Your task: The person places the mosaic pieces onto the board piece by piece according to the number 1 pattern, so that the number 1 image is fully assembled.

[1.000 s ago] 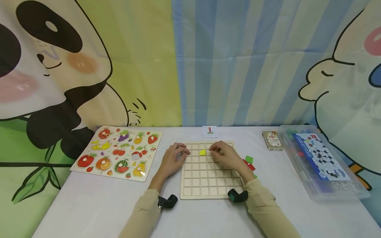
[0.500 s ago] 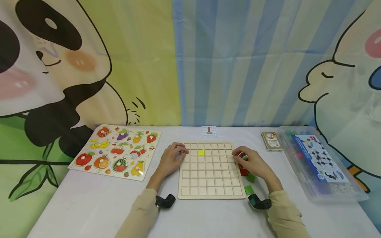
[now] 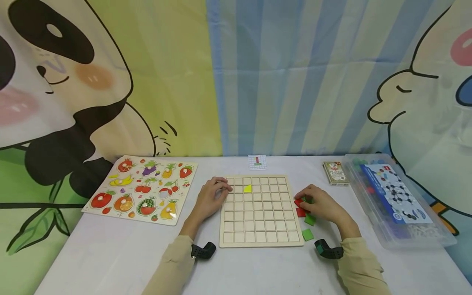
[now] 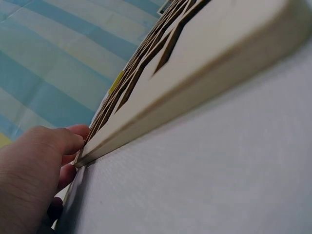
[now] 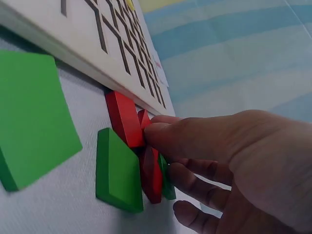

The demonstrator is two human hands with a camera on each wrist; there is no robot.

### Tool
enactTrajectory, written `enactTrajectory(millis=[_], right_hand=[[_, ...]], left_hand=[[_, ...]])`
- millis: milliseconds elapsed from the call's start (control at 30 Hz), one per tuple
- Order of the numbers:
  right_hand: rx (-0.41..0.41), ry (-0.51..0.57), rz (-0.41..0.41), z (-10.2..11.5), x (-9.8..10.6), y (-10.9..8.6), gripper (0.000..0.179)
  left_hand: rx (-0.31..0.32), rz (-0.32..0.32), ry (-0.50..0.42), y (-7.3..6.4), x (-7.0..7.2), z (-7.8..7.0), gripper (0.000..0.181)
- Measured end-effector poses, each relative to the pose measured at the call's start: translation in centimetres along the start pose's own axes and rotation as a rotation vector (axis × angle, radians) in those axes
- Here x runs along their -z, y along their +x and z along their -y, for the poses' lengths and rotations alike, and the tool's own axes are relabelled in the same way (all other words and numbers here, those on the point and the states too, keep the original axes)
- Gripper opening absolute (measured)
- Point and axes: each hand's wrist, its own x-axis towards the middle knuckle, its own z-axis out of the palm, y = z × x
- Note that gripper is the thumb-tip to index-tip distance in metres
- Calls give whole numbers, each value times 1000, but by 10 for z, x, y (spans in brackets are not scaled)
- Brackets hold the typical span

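A pale wooden grid board (image 3: 261, 241) lies in the middle of the table, with a yellow tile (image 3: 247, 188) in one of its upper cells. My left hand (image 3: 212, 198) holds the board's left edge, thumb over the top and lower fingers along the side in the left wrist view. Beyond the right edge, my right hand (image 3: 321, 205) reaches into a small pile of tiles. Its thumb and index finger pinch a red tile (image 5: 143, 118). Another red tile (image 5: 124, 117) and a green tile (image 5: 118, 170) lie close beside the fingertips. The fingers partly hide the pile.
A nearer green tile (image 3: 307, 234) lies by the board's right edge. Behind the board is a small pattern card (image 3: 257, 162). A fruit puzzle (image 3: 140, 190) lies at left; a card box (image 3: 335, 173) and a clear plastic case (image 3: 398, 196) stand at right.
My right hand has left the area over the board near the yellow tile and moved right to the red and green tiles. My left hand has stayed at the board's edge.
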Motion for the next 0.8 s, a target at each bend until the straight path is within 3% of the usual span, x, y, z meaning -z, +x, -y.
enactTrajectory(millis=[433,567,800], right_hand=[[-101,63,-19,-5,-2,0,18],[-151,98,-54,-6,-3,2,17],[-147,127,-134,-4,-7,8,13]], left_hand=[[13,2,-4,0,0,0,10],[16,4,-7,-1,0,0,10],[-12,-14,-3,-1,0,-1,10]])
